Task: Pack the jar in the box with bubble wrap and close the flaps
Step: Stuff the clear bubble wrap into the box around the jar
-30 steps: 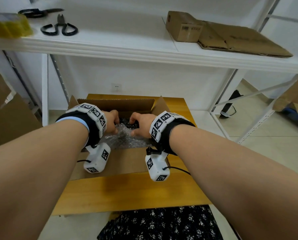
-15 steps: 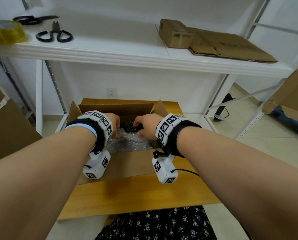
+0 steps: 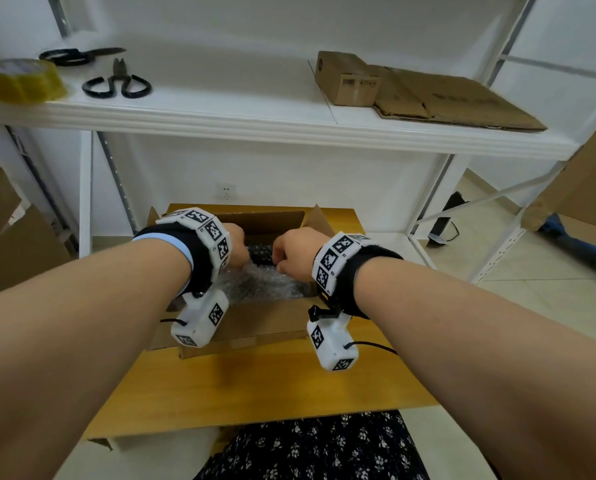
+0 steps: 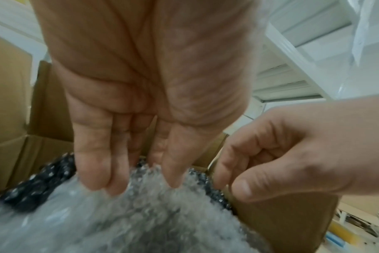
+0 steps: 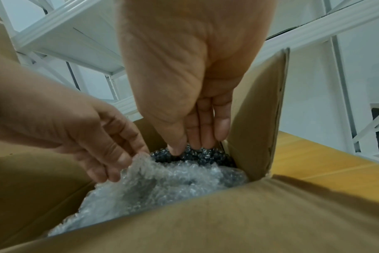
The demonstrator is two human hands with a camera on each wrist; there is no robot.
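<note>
A: Both hands are inside the open box [image 3: 262, 327]. The left hand [image 5: 93, 137] pinches the upper edge of the clear bubble wrap [image 5: 162, 184] with curled fingers. The right hand [image 5: 193, 95] points its straight fingers down into the dark bubbled bundle [image 5: 197, 155] at the far right corner of the box; it grasps nothing.

B: And the jar, where is it?

A: I cannot see it directly. I think it is inside that dark bundle, which lies in the centre of the head picture, between the two hands and a little beyond them. Its long axis seems to go left to right across the box, but most of it is covered.

B: Which hand is nearer?

A: The right one, it touches the bundle already. The left is just beside, on the clear wrap in front.

B: So the next move?

A: Probably to fold the clear wrap away from the person, over the bundle. All flaps are open; the right flap [image 5: 260, 111] stands upright, close beside the right fingers.
</note>
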